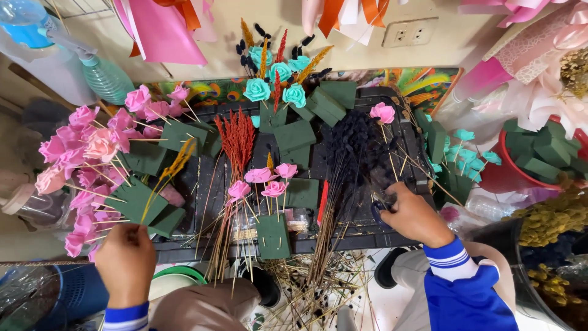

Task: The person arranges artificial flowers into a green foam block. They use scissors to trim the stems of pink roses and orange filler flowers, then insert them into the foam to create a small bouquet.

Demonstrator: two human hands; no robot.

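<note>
Left hand (125, 262) pinching a yellow dried stem (166, 179) at the tabletop's (343, 236) front edge, right hand (414, 216) gripping dark-handled scissors (381, 211) beside the dark blue dried bunch (352, 153)

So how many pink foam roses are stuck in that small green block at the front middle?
4 pink foam roses: upper left, upper right, lower left, lower right, all on sticks above the green foam block. None seems hidden.

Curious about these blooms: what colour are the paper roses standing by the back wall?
Teal roses, clearest in the head view.
</note>
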